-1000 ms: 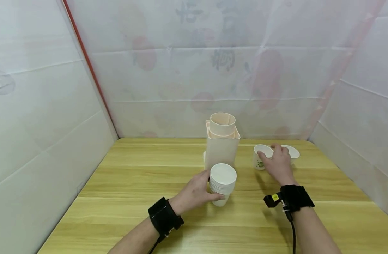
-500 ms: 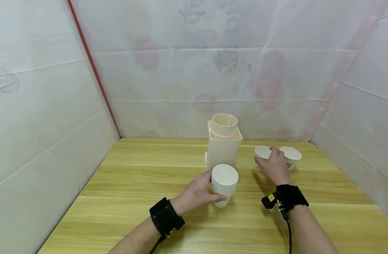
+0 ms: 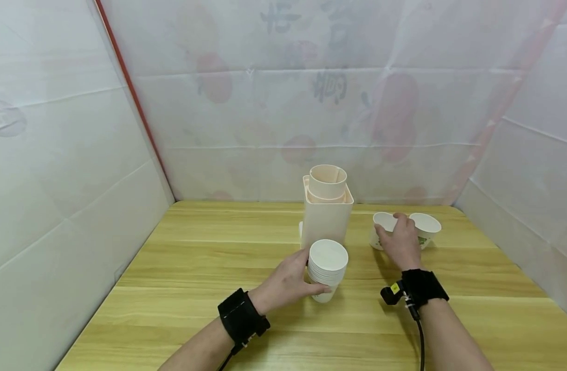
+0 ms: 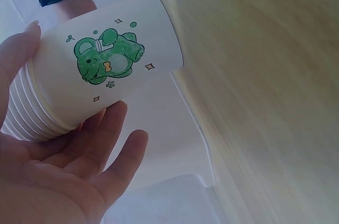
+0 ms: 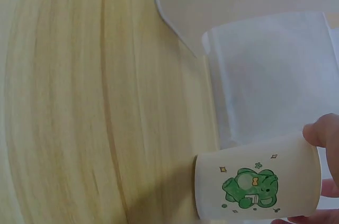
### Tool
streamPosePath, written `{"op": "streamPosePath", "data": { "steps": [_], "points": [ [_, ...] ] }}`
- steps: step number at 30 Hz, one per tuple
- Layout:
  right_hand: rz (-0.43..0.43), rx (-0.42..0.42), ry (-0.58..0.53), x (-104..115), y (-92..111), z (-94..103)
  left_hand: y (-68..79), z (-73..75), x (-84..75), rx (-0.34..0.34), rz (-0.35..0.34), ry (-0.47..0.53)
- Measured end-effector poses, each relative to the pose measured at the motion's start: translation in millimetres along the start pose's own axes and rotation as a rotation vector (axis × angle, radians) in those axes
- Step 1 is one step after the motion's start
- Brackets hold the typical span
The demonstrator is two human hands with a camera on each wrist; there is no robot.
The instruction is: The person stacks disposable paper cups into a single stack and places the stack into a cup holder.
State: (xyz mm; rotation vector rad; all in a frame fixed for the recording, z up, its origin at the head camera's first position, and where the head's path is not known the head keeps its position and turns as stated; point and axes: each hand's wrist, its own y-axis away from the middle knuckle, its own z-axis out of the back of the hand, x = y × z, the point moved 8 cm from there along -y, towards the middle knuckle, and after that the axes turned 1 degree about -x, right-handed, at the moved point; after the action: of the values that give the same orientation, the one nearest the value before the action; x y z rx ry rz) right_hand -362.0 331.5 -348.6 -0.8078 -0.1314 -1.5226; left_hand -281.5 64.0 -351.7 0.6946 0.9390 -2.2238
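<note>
A stack of white paper cups [image 3: 328, 263] is held by my left hand [image 3: 285, 281], thumb on the near side and fingers behind. In the left wrist view, a green bear print [image 4: 108, 57] shows on the lowest cup. At the back right, my right hand [image 3: 402, 242] pinches the rim of a single upright paper cup [image 3: 378, 239] that stands on the table. The right wrist view shows the thumb [image 5: 320, 131] at one side of that cup's rim and fingers at the other. A second paper cup [image 3: 427, 229] stands just right of this hand, partly hidden by it.
A cream square-sided holder with a round tube [image 3: 327, 219] in its top stands directly behind the cup stack. The wooden table [image 3: 209, 268] is bordered by pale printed sheeting [image 3: 246, 113] at the back and sides.
My right hand has shifted slightly left and toward me at the left cup, so more of the right cup shows. My left hand and the stack keep their place; the head view has shifted slightly.
</note>
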Motion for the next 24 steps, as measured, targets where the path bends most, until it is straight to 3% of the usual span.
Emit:
{"op": "streamPosePath", "data": {
  "steps": [10, 24],
  "points": [
    [0.019, -0.024, -0.095, 6, 7, 9.6, -1.2, -0.1, -1.3, 0.003, -0.009, 0.007],
    [0.208, -0.27, -0.226, 50, 24, 45.5, -0.9, -1.3, 1.8, 0.001, 0.01, -0.01]
  ]
}}
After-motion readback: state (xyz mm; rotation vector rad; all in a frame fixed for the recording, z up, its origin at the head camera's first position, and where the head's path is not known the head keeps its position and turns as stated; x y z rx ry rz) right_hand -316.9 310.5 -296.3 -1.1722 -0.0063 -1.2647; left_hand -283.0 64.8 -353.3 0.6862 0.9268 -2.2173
